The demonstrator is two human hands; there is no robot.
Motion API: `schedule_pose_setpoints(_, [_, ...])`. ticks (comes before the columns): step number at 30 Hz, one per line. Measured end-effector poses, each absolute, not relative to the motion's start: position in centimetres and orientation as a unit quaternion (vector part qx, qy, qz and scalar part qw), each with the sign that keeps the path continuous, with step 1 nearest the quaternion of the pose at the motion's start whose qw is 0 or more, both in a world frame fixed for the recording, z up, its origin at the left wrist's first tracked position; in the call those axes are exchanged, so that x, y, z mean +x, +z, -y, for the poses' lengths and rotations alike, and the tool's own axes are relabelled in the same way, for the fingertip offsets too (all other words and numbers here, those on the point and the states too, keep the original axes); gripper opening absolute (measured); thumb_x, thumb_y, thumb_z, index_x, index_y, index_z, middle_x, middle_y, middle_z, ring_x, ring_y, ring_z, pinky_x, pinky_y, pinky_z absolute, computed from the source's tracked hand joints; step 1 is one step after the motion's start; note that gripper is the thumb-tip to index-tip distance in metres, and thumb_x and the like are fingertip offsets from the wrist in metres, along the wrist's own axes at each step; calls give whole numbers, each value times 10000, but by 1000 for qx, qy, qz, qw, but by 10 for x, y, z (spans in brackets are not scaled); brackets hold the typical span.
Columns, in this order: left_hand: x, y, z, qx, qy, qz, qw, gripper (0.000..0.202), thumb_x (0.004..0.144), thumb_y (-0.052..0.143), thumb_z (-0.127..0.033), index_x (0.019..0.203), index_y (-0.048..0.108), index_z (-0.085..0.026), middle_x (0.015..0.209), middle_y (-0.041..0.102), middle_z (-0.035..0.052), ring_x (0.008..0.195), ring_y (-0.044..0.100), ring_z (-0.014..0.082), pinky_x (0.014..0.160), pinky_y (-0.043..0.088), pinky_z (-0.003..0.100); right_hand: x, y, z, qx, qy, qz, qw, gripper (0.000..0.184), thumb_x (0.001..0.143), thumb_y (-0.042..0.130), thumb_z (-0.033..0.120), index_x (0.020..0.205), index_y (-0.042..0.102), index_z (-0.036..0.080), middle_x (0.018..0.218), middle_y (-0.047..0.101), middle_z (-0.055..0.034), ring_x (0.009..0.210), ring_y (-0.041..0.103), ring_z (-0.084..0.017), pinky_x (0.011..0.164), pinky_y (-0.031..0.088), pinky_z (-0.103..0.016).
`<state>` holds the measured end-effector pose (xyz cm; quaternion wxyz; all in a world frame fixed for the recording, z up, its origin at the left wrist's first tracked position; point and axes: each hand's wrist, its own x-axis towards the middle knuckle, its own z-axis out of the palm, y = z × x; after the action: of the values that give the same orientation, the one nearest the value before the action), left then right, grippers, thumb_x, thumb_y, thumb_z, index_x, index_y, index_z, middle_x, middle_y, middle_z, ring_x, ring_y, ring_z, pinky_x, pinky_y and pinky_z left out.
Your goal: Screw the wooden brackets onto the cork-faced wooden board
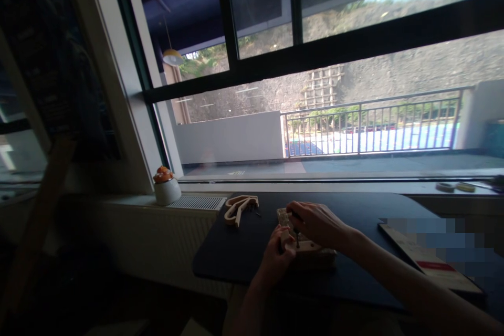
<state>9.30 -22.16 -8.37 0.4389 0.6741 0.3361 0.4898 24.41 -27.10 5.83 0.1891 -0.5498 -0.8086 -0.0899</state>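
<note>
A wooden piece (311, 246) with small dark holes rests on a block-like base (315, 260) near the front of the dark table (244, 252). My left hand (275, 253) is closed on the near left end of the wooden piece. Above it, my right hand (317, 220) is wrapped round the dark handle of what looks like a screwdriver (297, 237). Its thin shaft points down onto the wood; the tip is too small to make out. Beyond my left hand, a pale patterned block (282, 215) shows partly.
A curved wooden frame (237, 210) lies at the table's back left, with several small dark screws (256, 213) beside it. A flat board (437, 260) lies at the right. A white jar with an orange top (167, 187) and tape rolls (444, 187) stand along the windowsill.
</note>
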Motion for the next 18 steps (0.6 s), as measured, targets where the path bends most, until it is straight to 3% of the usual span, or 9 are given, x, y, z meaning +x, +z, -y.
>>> schedule_pose_setpoints(9, [93, -78, 223, 687, 487, -322, 433, 226, 654, 647, -172, 876, 681, -193, 1228, 622, 59, 1341, 368, 300, 1127, 252, 388, 250, 53, 265, -589, -94, 781, 187, 218, 940, 468, 357, 939, 596, 181, 798, 719, -57, 733, 671, -198, 587, 319, -268])
schedule_pose_setpoints(13, [93, -75, 225, 684, 490, -327, 429, 207, 650, 643, -177, 854, 677, -190, 1225, 624, 70, 1348, 357, 312, 1125, 250, 394, 251, 48, 261, -627, -108, 750, 181, 279, 910, 491, 450, 874, 600, 195, 737, 717, -59, 697, 679, -223, 547, 287, -275])
schedule_pose_setpoints(18, [93, -76, 225, 684, 488, -330, 431, 195, 648, 644, -190, 840, 674, -181, 1228, 625, 83, 1346, 364, 314, 1122, 257, 389, 247, 46, 259, -649, -125, 730, 173, 319, 940, 409, 433, 847, 591, 189, 747, 721, -105, 722, 690, -266, 558, 296, -293])
